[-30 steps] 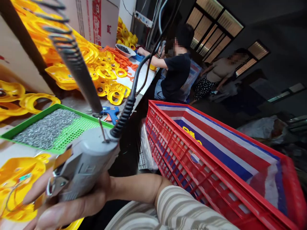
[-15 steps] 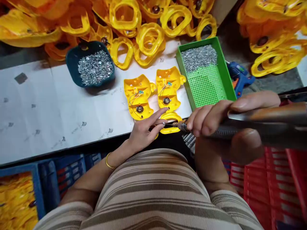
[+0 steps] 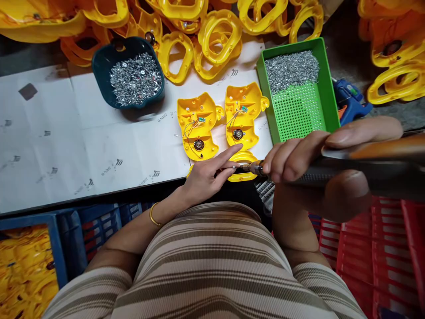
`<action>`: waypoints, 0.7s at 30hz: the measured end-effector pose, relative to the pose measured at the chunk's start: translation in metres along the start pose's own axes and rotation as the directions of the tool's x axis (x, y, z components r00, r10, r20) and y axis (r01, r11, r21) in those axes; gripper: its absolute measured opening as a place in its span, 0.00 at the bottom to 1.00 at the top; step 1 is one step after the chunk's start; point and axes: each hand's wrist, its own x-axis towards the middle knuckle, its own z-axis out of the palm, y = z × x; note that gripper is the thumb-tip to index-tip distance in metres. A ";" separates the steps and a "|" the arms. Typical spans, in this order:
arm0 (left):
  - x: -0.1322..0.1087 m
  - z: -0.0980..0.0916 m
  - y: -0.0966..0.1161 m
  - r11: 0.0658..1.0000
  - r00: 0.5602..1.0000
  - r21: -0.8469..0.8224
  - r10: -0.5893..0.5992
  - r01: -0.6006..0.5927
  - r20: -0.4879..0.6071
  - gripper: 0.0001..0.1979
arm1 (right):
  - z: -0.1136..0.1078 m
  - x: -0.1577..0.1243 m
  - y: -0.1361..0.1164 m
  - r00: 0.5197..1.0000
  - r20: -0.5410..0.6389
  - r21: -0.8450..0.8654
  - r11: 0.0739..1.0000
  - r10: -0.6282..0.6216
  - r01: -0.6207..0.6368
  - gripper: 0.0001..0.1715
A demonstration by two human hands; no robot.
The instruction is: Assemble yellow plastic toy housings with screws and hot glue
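Observation:
My right hand (image 3: 299,159) is wrapped round a dark power screwdriver (image 3: 381,177), its bit pointing left. My left hand (image 3: 207,179) pinches a small screw (image 3: 234,167) at the tip of the bit, index finger stretched toward the right yellow shell. Below that shell, a yellow oval ring (image 3: 243,177) lies at the table edge, behind the bit. Two yellow half shells, the left one (image 3: 207,133) and the right one (image 3: 250,119), lie open side by side, each with wires, a small green board and a round dark part.
A dark green bowl (image 3: 99,77) of metal pieces stands back left. A green basket (image 3: 332,104) with screws stands right, beside a blue glue gun (image 3: 352,99). Yellow parts pile behind. Blue crates (image 3: 63,239) and red crates (image 3: 358,248) flank my body.
The view has shifted, so the shells and containers sit higher and mostly farther right. The screw and the bit tip are now closer together, between my left fingers and the driver.

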 end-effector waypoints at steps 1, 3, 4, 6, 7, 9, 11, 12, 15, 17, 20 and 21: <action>0.000 0.000 0.000 1.000 1.000 0.013 -0.004 0.004 0.009 0.26 | -0.001 -0.001 -0.001 1.000 0.002 0.003 1.000 0.011 -0.011 0.12; 0.000 0.000 0.000 0.999 1.000 0.035 -0.011 0.010 0.021 0.26 | 0.000 -0.001 -0.003 0.999 -0.007 -0.002 0.999 0.045 -0.045 0.12; 0.001 0.000 0.000 0.999 1.000 0.042 -0.013 0.012 0.025 0.25 | 0.000 -0.001 -0.003 0.998 -0.020 -0.011 0.998 0.065 -0.066 0.12; 0.001 0.000 0.000 0.999 0.999 0.046 -0.015 0.014 0.029 0.25 | 0.002 -0.001 -0.003 0.997 -0.042 -0.023 0.997 0.070 -0.071 0.12; 0.001 0.000 -0.001 0.999 0.999 0.044 -0.015 0.013 0.032 0.25 | 0.003 -0.001 -0.002 0.998 -0.033 -0.026 0.998 0.062 -0.063 0.12; 0.002 0.001 -0.001 0.999 0.999 0.039 -0.012 0.010 0.042 0.24 | 0.004 -0.001 0.001 0.999 -0.022 -0.029 0.999 0.039 -0.040 0.12; 0.002 0.002 -0.002 0.999 0.999 0.039 -0.011 0.009 0.051 0.24 | 0.006 -0.002 0.004 0.998 -0.056 -0.035 0.999 0.027 -0.029 0.12; 0.002 0.002 -0.002 0.999 0.998 0.041 -0.013 0.011 0.053 0.23 | 0.007 -0.002 0.005 0.996 -0.083 -0.038 0.999 0.020 -0.023 0.11; 0.002 0.003 -0.003 0.999 0.998 0.047 -0.022 0.019 0.054 0.24 | 0.009 -0.002 0.006 0.995 -0.096 -0.030 1.000 0.001 -0.004 0.11; 0.002 0.003 -0.003 0.998 0.998 0.058 -0.013 0.009 0.057 0.25 | 0.010 -0.001 0.007 0.997 -0.074 -0.029 1.000 0.006 -0.008 0.11; 0.003 0.002 -0.001 0.995 0.997 0.096 0.014 -0.021 0.070 0.26 | 0.011 0.002 0.006 0.998 -0.056 -0.023 0.999 0.022 -0.023 0.10; 0.004 0.002 -0.001 0.994 0.997 0.107 0.025 -0.032 0.073 0.26 | 0.011 0.002 0.005 0.999 -0.042 -0.011 1.000 0.018 -0.019 0.11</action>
